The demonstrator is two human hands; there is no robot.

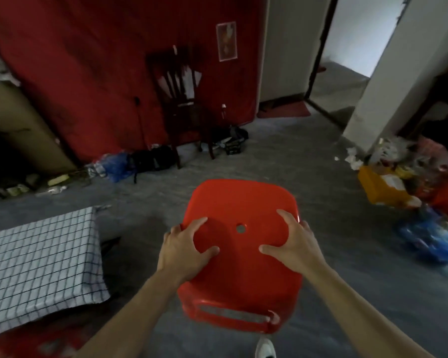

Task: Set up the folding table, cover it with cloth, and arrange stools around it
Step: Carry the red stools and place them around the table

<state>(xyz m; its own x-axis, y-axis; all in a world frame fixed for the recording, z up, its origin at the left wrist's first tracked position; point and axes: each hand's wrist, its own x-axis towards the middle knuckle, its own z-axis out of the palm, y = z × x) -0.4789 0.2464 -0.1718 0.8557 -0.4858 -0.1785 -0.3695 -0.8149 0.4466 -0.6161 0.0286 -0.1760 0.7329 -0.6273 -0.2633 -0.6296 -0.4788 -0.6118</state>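
Stools are the job now: table (40, 257) on the left already wears its checked cloth, and both hands, left hand (185, 248) and right hand (291, 242), fingers spread, grip a red stool (243, 202) mid-floor, not yet placed.

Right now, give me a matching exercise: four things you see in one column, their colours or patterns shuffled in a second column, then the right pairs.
Things:
1. stool
2. cloth
3. chair
4. box

Colours:
A. yellow
B. dark brown
C. red
D. white with dark checks

Pairs: 1-C, 2-D, 3-B, 4-A
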